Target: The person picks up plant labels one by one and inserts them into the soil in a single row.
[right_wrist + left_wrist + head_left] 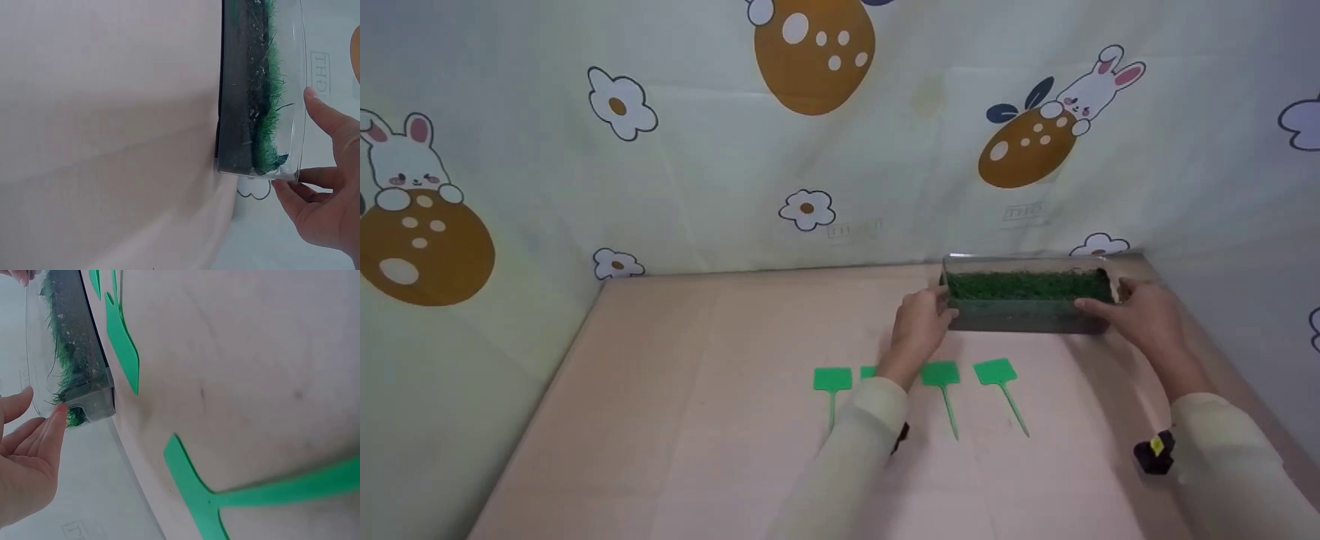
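A clear plastic box [1012,319] with green grass [1027,285] in dark soil stands at the back right of the table. My left hand [919,322] holds its left end, and in the left wrist view the thumb and fingers of that hand [34,455] meet at the corner. At the other end, my right hand [1147,315] grips the box, thumb over the front rim. The right wrist view has those fingers [326,197] against the end wall. Several green plant labels lie in front, among them a left one [832,379] and a right one [996,370].
A pinkish cloth covers the table [720,390]. Behind it hangs a pale curtain [697,187] printed with rabbits and flowers, close to the back of the box. One label [868,371] is mostly hidden under my left forearm.
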